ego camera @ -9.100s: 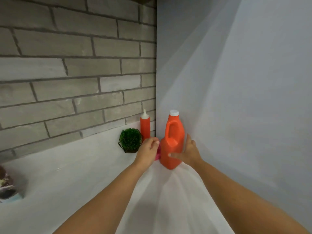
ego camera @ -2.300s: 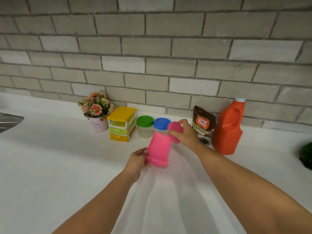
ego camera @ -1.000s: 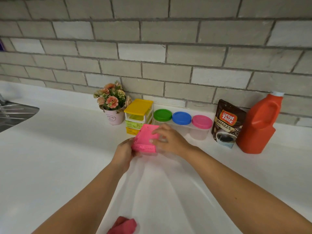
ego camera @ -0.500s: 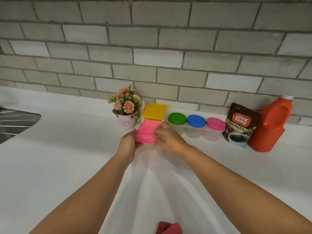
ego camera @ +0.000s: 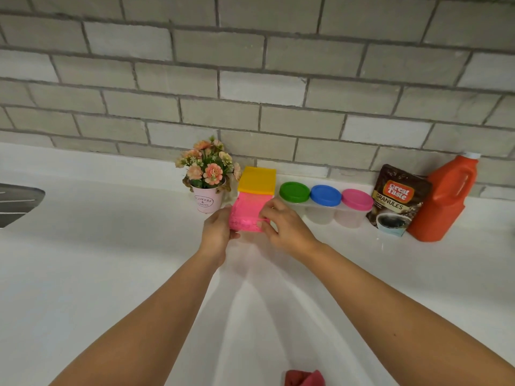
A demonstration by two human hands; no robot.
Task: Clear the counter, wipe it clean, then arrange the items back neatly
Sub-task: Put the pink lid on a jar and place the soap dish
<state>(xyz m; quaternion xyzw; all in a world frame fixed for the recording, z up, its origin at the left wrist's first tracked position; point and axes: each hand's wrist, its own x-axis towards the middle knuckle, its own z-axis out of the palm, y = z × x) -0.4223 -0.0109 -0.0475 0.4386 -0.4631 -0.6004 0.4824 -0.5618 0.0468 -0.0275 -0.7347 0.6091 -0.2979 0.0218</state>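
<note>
**Pink box going back into the row**

Nearest to us, at the bottom edge of the view, a crumpled red cloth [ego camera: 302, 378] lies on the white table [ego camera: 83, 274]. That suggests wiping is over and we are in the last step, arranging.

Further out, both forearms reach forward to a small pink box [ego camera: 248, 211]. Our left hand [ego camera: 218, 232] grips its left end with curled fingers [ego camera: 223, 218]. Our right hand [ego camera: 284, 227] pinches the front right corner between thumb and fingers [ego camera: 267, 210]. The box sits directly in front of the yellow-lidded box [ego camera: 257, 180]. We cannot tell whether the 2 touch, or whether the pink one already rests on the table.

Behind our hands, the items stand in a line against the wall:
- a flower pot [ego camera: 207, 185] at the left;
- the yellow-lidded box beside it;
- 3 clear jars with a green lid [ego camera: 294, 192], a blue lid [ego camera: 325, 195] and a pink lid [ego camera: 357, 199];
- a coffee pouch [ego camera: 397, 200];
- an orange jug [ego camera: 446, 201] at the right.

A sink [ego camera: 16, 201] shows at the far left, and a brick wall [ego camera: 250, 79] rises behind everything.

As we judge it, the next move calls for squaring the pink box with the yellow-lidded one and setting it flat. We should then release both hands without nudging the flower pot just to the left.
</note>
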